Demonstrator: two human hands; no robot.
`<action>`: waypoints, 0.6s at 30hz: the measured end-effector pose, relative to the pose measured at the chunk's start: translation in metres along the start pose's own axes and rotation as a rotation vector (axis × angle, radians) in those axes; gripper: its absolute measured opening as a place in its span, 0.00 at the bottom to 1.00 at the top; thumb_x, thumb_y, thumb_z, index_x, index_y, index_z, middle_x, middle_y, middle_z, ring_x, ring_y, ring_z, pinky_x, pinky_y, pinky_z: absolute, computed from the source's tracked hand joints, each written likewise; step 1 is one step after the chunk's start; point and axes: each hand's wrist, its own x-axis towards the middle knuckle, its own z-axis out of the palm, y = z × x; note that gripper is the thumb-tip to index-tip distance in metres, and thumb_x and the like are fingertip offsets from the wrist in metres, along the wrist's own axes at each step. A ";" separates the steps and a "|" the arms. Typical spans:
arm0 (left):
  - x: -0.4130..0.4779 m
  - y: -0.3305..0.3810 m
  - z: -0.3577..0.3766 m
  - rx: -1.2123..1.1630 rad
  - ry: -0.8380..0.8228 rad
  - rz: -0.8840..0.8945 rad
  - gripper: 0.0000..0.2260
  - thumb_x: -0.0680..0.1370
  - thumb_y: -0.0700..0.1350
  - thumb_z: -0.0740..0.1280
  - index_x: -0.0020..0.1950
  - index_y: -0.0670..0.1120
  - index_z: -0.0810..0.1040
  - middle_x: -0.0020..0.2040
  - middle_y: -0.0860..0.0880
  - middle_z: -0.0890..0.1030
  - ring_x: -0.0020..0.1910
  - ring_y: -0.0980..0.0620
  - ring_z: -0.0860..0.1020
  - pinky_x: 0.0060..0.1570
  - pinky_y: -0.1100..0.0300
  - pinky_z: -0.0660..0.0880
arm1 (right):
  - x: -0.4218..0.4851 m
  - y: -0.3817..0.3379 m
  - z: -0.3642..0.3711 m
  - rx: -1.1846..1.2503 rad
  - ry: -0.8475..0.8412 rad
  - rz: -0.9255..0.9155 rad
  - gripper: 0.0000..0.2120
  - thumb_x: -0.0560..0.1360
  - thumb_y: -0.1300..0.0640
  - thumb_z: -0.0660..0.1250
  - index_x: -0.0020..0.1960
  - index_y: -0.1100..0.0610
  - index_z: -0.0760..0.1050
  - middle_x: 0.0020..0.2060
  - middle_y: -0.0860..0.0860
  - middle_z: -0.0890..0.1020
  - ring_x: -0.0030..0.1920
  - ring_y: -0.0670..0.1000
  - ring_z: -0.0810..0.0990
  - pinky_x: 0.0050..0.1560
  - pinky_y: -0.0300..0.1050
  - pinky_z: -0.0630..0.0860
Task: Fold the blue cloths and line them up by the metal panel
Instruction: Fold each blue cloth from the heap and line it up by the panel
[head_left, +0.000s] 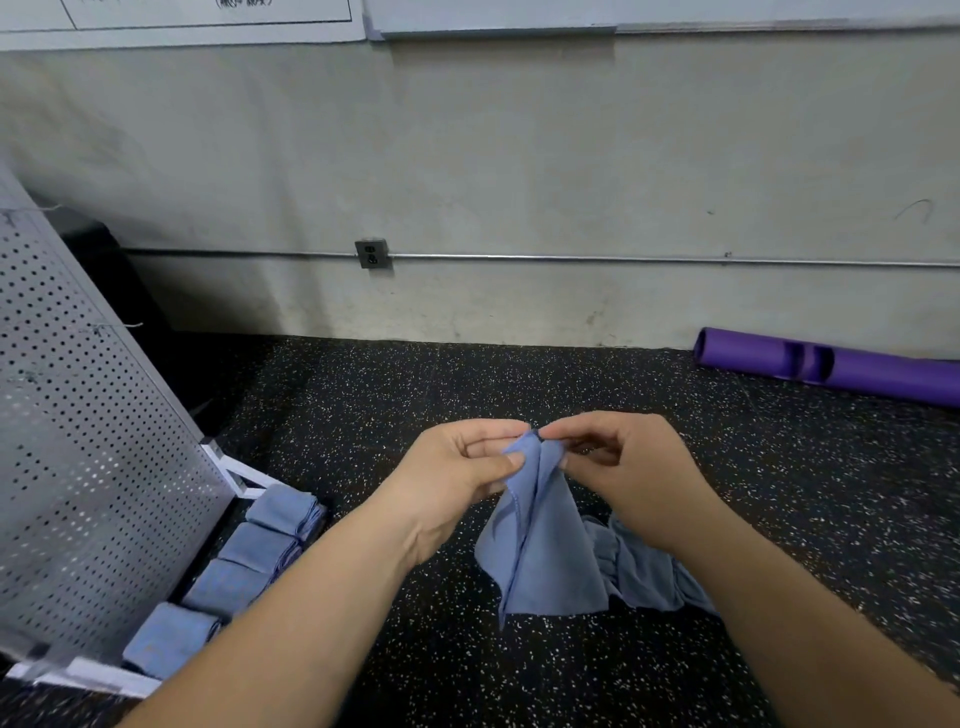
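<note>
Our left hand (457, 470) and right hand (631, 465) pinch 1 blue cloth (540, 540) at its top; 4 folded cloths (234, 577) line the metal panel (78, 441).

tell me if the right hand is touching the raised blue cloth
Touching. The head view shows the right hand pinching the raised blue cloth at its top edge.

Speckled floor (415, 384) (grey wall (519, 156) behind)
</note>
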 end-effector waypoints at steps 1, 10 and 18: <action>-0.001 0.001 0.002 -0.021 0.016 0.002 0.15 0.78 0.30 0.73 0.63 0.40 0.85 0.56 0.37 0.87 0.52 0.45 0.86 0.57 0.53 0.82 | -0.001 0.001 0.001 -0.043 0.024 -0.012 0.15 0.77 0.63 0.77 0.51 0.42 0.87 0.43 0.41 0.88 0.43 0.45 0.86 0.50 0.40 0.83; -0.005 0.002 0.011 -0.134 0.105 -0.008 0.13 0.76 0.32 0.76 0.57 0.41 0.80 0.52 0.38 0.88 0.47 0.45 0.87 0.51 0.53 0.85 | -0.004 -0.002 0.006 -0.205 -0.011 -0.121 0.10 0.78 0.58 0.76 0.49 0.41 0.84 0.45 0.38 0.85 0.48 0.42 0.84 0.50 0.36 0.80; -0.007 -0.003 0.013 -0.081 0.065 0.029 0.11 0.79 0.29 0.72 0.57 0.42 0.81 0.47 0.41 0.87 0.44 0.49 0.85 0.47 0.57 0.82 | -0.005 -0.001 0.011 -0.199 0.091 -0.100 0.11 0.76 0.58 0.78 0.45 0.43 0.83 0.41 0.38 0.85 0.45 0.42 0.83 0.48 0.34 0.79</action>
